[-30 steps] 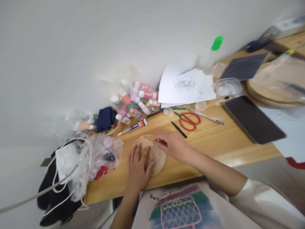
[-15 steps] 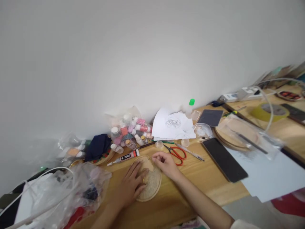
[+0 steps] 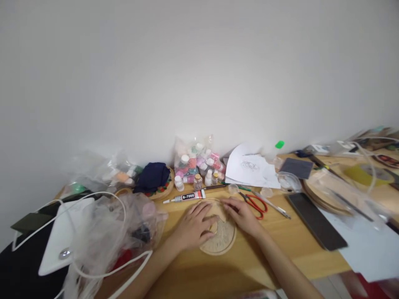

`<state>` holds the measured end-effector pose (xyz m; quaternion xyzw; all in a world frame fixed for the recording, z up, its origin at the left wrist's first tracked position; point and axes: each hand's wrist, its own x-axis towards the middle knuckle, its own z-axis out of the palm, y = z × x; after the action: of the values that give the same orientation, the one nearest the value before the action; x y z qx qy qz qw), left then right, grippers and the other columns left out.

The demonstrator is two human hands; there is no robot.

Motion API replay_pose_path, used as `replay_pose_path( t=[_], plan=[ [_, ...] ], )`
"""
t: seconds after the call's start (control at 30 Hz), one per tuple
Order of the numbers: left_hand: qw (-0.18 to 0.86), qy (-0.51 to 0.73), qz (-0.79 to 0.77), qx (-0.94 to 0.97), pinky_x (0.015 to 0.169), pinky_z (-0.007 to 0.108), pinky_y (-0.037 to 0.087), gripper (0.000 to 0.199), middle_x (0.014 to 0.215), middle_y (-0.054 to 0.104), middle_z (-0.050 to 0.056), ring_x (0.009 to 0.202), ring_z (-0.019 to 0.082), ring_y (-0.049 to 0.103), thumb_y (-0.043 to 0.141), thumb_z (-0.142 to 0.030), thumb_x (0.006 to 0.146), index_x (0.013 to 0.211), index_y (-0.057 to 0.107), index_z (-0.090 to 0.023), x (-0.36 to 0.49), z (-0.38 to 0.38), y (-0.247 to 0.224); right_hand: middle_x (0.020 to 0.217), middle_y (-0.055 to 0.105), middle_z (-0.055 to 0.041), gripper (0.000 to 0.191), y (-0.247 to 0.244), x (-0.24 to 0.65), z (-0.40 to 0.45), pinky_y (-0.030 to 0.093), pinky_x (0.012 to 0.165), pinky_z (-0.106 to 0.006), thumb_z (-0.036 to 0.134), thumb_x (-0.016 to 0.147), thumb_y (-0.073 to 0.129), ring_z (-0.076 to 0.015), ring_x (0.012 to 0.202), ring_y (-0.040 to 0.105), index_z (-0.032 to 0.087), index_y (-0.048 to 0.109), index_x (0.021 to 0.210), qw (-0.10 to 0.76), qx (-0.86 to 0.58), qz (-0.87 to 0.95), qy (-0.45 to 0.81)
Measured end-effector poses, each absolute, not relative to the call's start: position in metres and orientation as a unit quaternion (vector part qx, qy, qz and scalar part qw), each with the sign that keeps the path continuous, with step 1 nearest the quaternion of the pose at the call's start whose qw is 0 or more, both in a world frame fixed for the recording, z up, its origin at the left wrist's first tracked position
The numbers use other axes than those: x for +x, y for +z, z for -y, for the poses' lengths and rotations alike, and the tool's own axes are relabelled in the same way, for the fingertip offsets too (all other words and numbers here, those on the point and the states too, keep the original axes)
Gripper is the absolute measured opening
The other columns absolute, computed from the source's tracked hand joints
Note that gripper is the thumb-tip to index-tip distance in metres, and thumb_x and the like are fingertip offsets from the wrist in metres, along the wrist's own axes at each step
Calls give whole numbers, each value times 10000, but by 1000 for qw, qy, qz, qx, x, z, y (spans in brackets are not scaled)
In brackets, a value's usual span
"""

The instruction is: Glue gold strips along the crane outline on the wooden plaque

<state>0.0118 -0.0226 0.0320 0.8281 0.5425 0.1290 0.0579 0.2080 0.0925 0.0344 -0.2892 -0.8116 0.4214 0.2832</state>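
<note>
A round, pale wooden disc (image 3: pixel 222 245) with a raised rim lies on the table in front of me. A thin beige piece covers its upper part, mostly hidden under my hands. My left hand (image 3: pixel 193 224) rests on the left side of the disc, fingers stretched out and somewhat apart, pressing on the beige piece. At the upper right rim, my right hand (image 3: pixel 243 215) has thumb and fingertips pinched together. What sits between those fingertips is too small to make out. Just beyond the disc lie a B-7000 glue tube (image 3: pixel 187 196) and red-handled scissors (image 3: pixel 258 204).
Small capped bottles (image 3: pixel 198 181) and a bag of colourful jars stand by the wall. Printed paper (image 3: pixel 252 174), a pen (image 3: pixel 274 206) and a black phone (image 3: pixel 316 220) lie right. Plastic bags (image 3: pixel 102 236), a white cable and dark blue cloth (image 3: pixel 153 176) crowd the left.
The camera view has swung left, so the table and things appear farther right. Both hands stay at the disc; the right hand's fingertips sit slightly lower against its rim.
</note>
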Motion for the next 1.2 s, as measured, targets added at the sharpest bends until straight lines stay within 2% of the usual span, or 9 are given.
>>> replay_pose_path(
  t=[0.13,0.27,0.53,0.73,1.2],
  plan=[
    [74,141,-541,826,1099,473,318,465,1426,441,123,1342,277,361,536,-449,870,1287,531,-243,11,23,31,739,673,-71,227,36,206,-81,505,634,-300,213,869,495,-175,677,617,167,709,929,302,-349,813,355],
    [91,154,-542,821,1110,462,303,484,1418,450,131,1345,280,354,553,-448,859,1271,534,-195,10,21,34,765,668,-69,192,25,203,-75,491,612,-290,217,874,501,-166,674,606,167,684,901,353,-391,792,310],
    [97,159,-531,826,1088,488,315,373,1442,412,113,1358,284,328,535,-391,882,1231,584,-271,8,21,34,778,678,-70,187,19,199,-77,485,691,-314,225,888,496,-178,729,613,168,674,891,339,-379,805,306],
    [96,142,-530,831,1079,502,324,368,1433,420,126,1348,299,340,560,-382,869,1212,597,-256,9,19,35,735,668,-60,199,19,197,-76,474,653,-299,248,883,498,-170,685,601,172,682,869,340,-400,796,300],
    [94,141,-529,831,1093,492,302,427,1448,405,119,1356,291,327,572,-407,859,1256,561,-251,8,20,32,781,691,-52,181,17,197,-78,475,648,-296,242,864,511,-167,711,608,181,682,877,339,-401,794,306]
  ],
)
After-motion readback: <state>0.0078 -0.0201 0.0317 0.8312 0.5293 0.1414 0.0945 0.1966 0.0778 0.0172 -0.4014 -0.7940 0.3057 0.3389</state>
